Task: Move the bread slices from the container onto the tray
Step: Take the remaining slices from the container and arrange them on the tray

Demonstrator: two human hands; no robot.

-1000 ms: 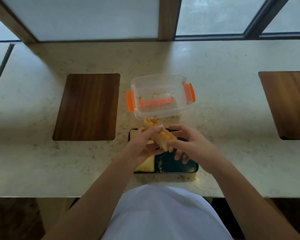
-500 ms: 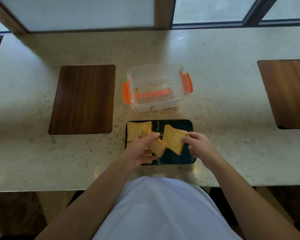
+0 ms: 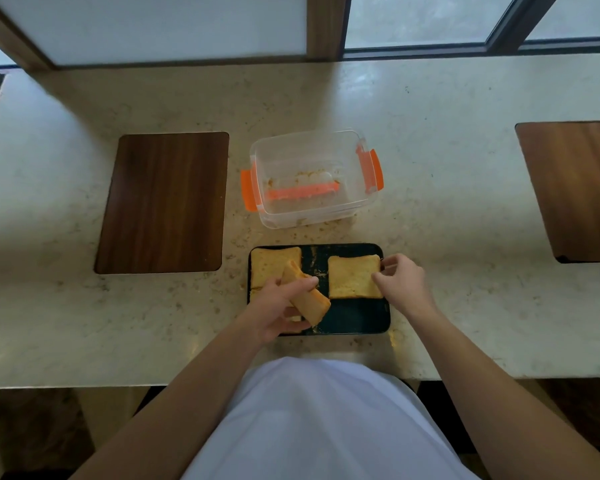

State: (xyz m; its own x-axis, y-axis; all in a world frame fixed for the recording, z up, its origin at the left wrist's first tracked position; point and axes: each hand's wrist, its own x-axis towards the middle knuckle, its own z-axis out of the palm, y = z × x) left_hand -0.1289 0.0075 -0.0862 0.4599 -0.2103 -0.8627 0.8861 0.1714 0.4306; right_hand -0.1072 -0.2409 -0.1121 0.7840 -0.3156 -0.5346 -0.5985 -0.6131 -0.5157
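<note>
A clear plastic container (image 3: pixel 347 207) with orange clips stands on the counter, holding only crumbs. Just in front of it lies a black tray (image 3: pixel 355 317). One bread slice (image 3: pixel 271 265) lies flat in the tray's far left corner. A second slice (image 3: pixel 354 277) lies flat on the tray's right half, with my right hand (image 3: pixel 400 282) touching its right edge, fingers pinched on the corner. My left hand (image 3: pixel 279 306) holds a small stack of slices (image 3: pixel 309 299) on edge above the tray's left side.
A dark wooden inlay (image 3: pixel 163 202) is set into the pale stone counter (image 3: pixel 465 202) to the left, another inlay (image 3: pixel 572 188) to the far right. Crumbs lie between container and tray. A window frame runs along the back. The counter's front edge is near my body.
My right hand took one slice off the stack and carried it right, laying it flat on the tray's right half. My left hand kept the remaining stack, lowering it slightly.
</note>
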